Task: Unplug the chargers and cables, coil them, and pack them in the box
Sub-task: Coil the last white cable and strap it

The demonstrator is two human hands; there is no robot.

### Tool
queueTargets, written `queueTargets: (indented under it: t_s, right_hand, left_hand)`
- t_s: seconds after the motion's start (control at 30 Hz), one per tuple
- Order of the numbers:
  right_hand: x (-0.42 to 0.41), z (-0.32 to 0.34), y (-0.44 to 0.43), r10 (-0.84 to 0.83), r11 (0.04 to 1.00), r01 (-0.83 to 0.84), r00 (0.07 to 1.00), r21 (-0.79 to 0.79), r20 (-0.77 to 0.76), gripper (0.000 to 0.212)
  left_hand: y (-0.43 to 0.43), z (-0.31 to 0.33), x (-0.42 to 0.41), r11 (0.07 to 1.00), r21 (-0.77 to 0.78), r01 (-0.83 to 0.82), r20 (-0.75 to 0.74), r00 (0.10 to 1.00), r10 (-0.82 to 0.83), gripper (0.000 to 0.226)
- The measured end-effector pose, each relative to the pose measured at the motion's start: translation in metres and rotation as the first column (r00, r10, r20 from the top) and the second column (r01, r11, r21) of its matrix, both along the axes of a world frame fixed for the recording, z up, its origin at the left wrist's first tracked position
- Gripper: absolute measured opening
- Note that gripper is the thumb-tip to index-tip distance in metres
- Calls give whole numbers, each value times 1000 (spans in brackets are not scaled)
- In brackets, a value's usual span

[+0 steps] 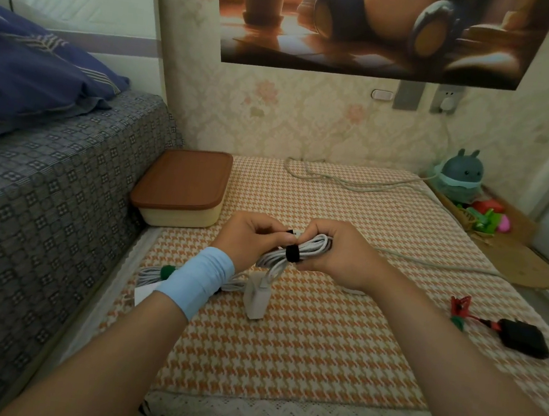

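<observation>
Because its loops would likely spring loose, the right hand clasps the coiled white cable mid-frame while the left hand pinches its black strap.

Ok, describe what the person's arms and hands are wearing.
Both forearms are bare, with no sleeves in view. The left wrist carries a wide light blue wristband of soft, slightly creased fabric, just below the left hand. The right hand and its wrist show no band, watch or ring that I can make out.
</observation>
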State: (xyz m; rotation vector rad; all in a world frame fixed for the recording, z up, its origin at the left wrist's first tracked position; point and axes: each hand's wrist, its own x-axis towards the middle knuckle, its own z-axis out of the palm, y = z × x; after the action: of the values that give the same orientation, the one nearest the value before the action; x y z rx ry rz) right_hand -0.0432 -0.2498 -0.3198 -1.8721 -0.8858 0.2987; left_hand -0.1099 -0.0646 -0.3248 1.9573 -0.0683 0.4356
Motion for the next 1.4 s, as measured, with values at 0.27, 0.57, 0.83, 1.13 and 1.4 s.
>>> queueTargets:
  t_s: [0.27, 0.57, 0.83, 1.13, 1.4]
  right_hand:
    - [-4, -1, -3, -53, 998, 48, 986, 38, 157, 29]
    - [-11, -3, 8, -221, 972, 218, 975, 89, 23, 72]
    - [-9, -13, 24, -118, 986, 155, 907, 60, -405, 31]
    - [-17, -10, 30, -149, 978, 191, 922, 84, -359, 16]
    - [-26, -28, 43, -30, 975, -37, 956, -220, -292, 53]
  left_hand:
    - [-4, -4, 3, 970, -227, 86, -282, 948, -150, 16]
    - [14, 2, 4, 873, -486, 45, -511, 796, -326, 48]
    - [-3, 1, 11, 791, -575, -211, -471, 875, -109, 36]
    - [12, 12, 5, 871, -429, -238, -481, 877, 2, 19]
    - [20, 22, -15, 747, -616, -249, -352, 936, 22, 26]
